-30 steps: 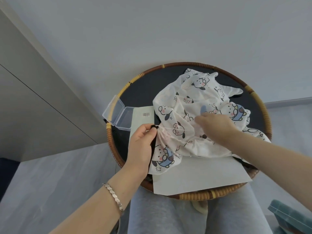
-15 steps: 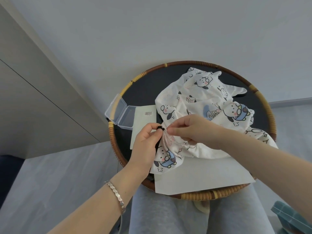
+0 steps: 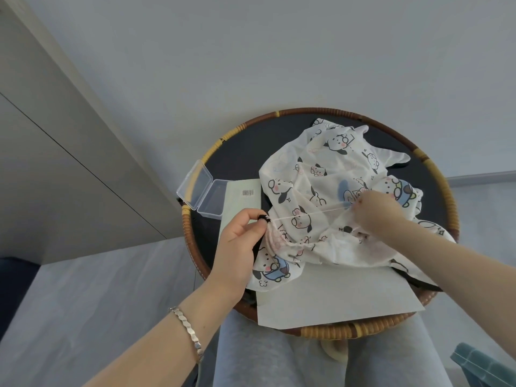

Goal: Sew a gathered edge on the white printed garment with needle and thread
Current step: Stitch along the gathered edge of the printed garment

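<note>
Obs: garment [image 3: 329, 196] heaped centre-right on tray [image 3: 435, 174]. Grip of left hand [image 3: 240, 247] pinches its bunched edge at tray's left, likely as anchor. Grip of right hand [image 3: 374, 213] pinches thread [image 3: 307, 215], taut toward tray's right, presumably cinching gathers. No needle discernible.

Hidden, cropped, blurred
Motion blur smeared the right hand [image 3: 374, 210]; fingertips indistinct, needle too small to make out. The lower-right corner cut off the teal object [image 3: 485, 367]. The garment [image 3: 329, 191] hid much of the tray [image 3: 451, 208].
</note>
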Tool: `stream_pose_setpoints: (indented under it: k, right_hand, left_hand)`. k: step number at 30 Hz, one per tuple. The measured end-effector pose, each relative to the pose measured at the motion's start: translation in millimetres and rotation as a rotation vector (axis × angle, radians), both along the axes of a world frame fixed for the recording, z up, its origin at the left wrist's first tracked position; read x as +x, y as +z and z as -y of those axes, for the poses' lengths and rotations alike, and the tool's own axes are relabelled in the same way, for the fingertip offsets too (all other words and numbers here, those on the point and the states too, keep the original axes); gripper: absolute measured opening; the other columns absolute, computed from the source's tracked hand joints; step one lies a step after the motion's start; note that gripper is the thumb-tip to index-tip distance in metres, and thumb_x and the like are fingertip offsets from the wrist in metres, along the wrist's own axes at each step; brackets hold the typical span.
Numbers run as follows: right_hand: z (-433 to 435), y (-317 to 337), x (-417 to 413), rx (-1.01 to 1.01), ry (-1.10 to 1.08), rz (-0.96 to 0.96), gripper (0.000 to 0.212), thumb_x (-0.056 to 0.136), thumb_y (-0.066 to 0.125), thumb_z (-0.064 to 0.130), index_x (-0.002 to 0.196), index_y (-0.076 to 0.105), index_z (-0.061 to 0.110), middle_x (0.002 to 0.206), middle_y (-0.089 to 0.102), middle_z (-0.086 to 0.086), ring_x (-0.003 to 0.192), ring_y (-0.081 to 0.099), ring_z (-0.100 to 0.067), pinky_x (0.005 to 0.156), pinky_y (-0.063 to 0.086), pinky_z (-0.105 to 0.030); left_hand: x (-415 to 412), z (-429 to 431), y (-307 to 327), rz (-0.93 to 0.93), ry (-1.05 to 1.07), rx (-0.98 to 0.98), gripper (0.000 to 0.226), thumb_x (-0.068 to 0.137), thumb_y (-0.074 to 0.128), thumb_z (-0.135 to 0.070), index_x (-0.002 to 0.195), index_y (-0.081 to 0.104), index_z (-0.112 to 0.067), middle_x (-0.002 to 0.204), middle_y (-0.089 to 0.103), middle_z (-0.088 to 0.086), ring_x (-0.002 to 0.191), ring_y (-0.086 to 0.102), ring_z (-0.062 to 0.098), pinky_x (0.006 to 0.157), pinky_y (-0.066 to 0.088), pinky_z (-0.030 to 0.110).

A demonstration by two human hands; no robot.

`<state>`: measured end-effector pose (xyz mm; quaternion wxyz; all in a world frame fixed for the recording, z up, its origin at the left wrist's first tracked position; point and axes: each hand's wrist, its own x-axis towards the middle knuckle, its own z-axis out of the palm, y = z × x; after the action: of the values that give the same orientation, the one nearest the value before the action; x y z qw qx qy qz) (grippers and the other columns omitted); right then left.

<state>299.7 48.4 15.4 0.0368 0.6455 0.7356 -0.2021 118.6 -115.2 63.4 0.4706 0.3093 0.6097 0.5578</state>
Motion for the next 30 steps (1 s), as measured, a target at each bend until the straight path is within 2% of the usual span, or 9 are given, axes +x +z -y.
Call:
stream_pose_setpoints:
  k: [2, 4, 6, 9, 14, 18, 23, 25, 30]
  right_hand:
    - [2, 2, 1, 0.062, -0.088, -0.123, 0.025, 0.094, 0.04, 0.014, 0.102, 0.061, 0.005, 0.081, 0.056, -0.008, 0.071, 0.051, -0.024, 0.059, 0.038, -0.028]
    - [11, 15, -8, 0.063, -0.057, -0.389, 0.019, 0.093, 0.049, 0.023, 0.102, 0.062, 0.012, 0.072, 0.054, -0.001, 0.059, 0.05, -0.013, 0.05, 0.036, -0.023]
    - [26, 36, -23, -0.109, 0.027, -0.696, 0.015, 0.089, 0.059, 0.024, 0.102, 0.063, 0.018, 0.056, 0.042, 0.008, 0.04, 0.038, -0.001, 0.041, 0.031, -0.014]
    - [49, 61, -42, -0.514, 0.15, -0.903, 0.019, 0.087, 0.062, 0.025, 0.102, 0.068, 0.018, 0.049, 0.033, 0.008, 0.041, 0.03, -0.004, 0.041, 0.028, -0.014]
    - [64, 63, -51, -0.61, 0.267, -0.876, 0.019, 0.087, 0.061, 0.024, 0.089, 0.067, 0.007, 0.047, 0.034, 0.006, 0.042, 0.028, -0.007, 0.043, 0.027, -0.017]
    - [67, 57, -48, -0.609, 0.252, -0.87, 0.019, 0.089, 0.059, 0.021, 0.071, 0.06, 0.015, 0.045, 0.035, 0.008, 0.04, 0.028, -0.006, 0.042, 0.026, -0.015]
    - [64, 50, -44, -0.387, 0.179, -0.76, 0.017, 0.089, 0.06, 0.026, 0.073, 0.063, 0.019, 0.066, 0.045, -0.003, 0.05, 0.033, -0.008, 0.041, 0.029, -0.011]
    - [63, 51, -43, -0.35, 0.164, -0.762, 0.017, 0.089, 0.059, 0.027, 0.075, 0.063, 0.019, 0.068, 0.044, -0.006, 0.045, 0.033, -0.005, 0.039, 0.029, -0.01]
    - [68, 55, -42, -0.304, 0.147, -0.82, 0.013, 0.095, 0.045, 0.025, 0.089, 0.056, 0.023, 0.065, 0.041, 0.005, 0.057, 0.037, -0.012, 0.053, 0.034, -0.022]
  left_hand:
    - [0, 0, 0, -0.004, 0.002, -0.005, 0.032, 0.094, 0.043, -0.004, 0.075, 0.062, -0.021, 0.065, 0.066, -0.009, 0.065, 0.062, 0.005, 0.066, 0.048, 0.029]
    - [1, -1, -2, -0.011, 0.002, -0.013, 0.031, 0.094, 0.043, -0.004, 0.077, 0.061, -0.021, 0.064, 0.066, -0.01, 0.065, 0.062, 0.003, 0.065, 0.048, 0.027]
    - [3, -2, -3, -0.012, -0.005, -0.019, 0.03, 0.094, 0.043, -0.005, 0.077, 0.062, -0.021, 0.067, 0.068, -0.009, 0.068, 0.063, 0.005, 0.068, 0.05, 0.028]
    - [5, -2, -2, -0.015, -0.016, -0.01, 0.026, 0.093, 0.045, -0.004, 0.078, 0.062, -0.017, 0.066, 0.067, -0.007, 0.066, 0.062, 0.006, 0.066, 0.05, 0.023]
    - [3, -1, -2, -0.042, 0.003, -0.008, 0.024, 0.092, 0.048, -0.005, 0.079, 0.063, -0.018, 0.065, 0.066, -0.003, 0.065, 0.062, 0.009, 0.063, 0.051, 0.024]
    - [2, 0, -3, -0.068, 0.0, -0.017, 0.021, 0.092, 0.051, -0.007, 0.08, 0.064, -0.018, 0.069, 0.066, 0.0, 0.07, 0.062, 0.014, 0.072, 0.05, 0.033]
    - [2, 3, -5, -0.074, -0.019, -0.021, 0.023, 0.091, 0.051, -0.006, 0.08, 0.065, -0.02, 0.07, 0.07, -0.007, 0.072, 0.065, 0.008, 0.071, 0.051, 0.025]
    - [2, 3, -5, -0.072, -0.019, -0.03, 0.024, 0.091, 0.051, -0.005, 0.081, 0.067, -0.02, 0.072, 0.071, -0.008, 0.074, 0.065, 0.005, 0.07, 0.051, 0.021]
    - [-4, 2, -8, -0.023, 0.023, -0.061, 0.028, 0.091, 0.053, -0.009, 0.082, 0.075, -0.024, 0.093, 0.072, 0.005, 0.097, 0.065, 0.024, 0.09, 0.05, 0.043]
